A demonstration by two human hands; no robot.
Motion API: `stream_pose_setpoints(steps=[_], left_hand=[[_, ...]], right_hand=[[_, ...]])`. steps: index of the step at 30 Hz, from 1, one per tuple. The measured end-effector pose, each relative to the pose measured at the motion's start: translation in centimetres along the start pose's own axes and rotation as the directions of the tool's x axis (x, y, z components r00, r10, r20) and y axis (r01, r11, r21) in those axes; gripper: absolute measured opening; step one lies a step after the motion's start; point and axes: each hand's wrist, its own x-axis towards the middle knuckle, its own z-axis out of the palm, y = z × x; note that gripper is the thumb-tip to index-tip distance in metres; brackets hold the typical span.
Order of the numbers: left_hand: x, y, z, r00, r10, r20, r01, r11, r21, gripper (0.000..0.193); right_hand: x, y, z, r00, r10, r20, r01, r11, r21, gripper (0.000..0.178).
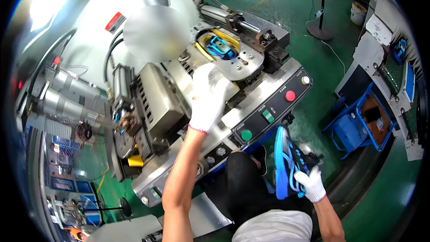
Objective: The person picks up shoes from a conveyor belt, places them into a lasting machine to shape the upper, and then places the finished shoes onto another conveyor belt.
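Observation:
My left hand [207, 98], in a white glove, reaches over the middle of a metal machine's front panel with its fingers extended and the thumb apart. Nothing shows in it. Down at the right, my gloved right hand [311, 185] is closed on a blue and black sneaker [289, 163], tilted with its blue sole side to the left. Beyond my left hand, a second blue and black shoe [220, 47] sits in the machine's yellow-edged mold [248, 60], its lower part hidden.
The machine's control panel [268, 107] has a red button [290, 96] and a green button [246, 135]. A covered metal housing [159, 101] stands left of my hand. At the right are a blue chair [358, 123] and a rack with another blue shoe [399, 50]. A fan stand [320, 30] is behind.

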Motion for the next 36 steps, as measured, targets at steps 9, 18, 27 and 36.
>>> stream_pose_setpoints(steps=[9,18,27,36], left_hand=[[18.2,-16.8,12.1,0.944,-0.329,0.019,0.322,0.933,0.159,0.053],[20.3,-18.3,13.5,0.95,-0.119,-0.288,0.145,0.987,0.069,0.026],[7.2,-0.5,-1.6,0.906,0.025,-0.423,-0.111,0.977,-0.18,0.026],[-24.3,-0.1,-6.7,0.915,0.019,0.402,0.191,0.858,-0.476,0.046]], right_hand=[[1.1,8.5,-5.8,0.883,0.44,-0.165,-0.384,0.877,0.29,0.019],[2.5,9.1,-5.6,0.903,0.387,-0.187,-0.325,0.9,0.291,0.044],[7.9,4.1,-1.5,0.956,-0.004,-0.293,0.059,0.983,0.176,0.05],[25.4,-16.7,12.7,0.899,-0.426,0.101,0.395,0.689,-0.608,0.053]])
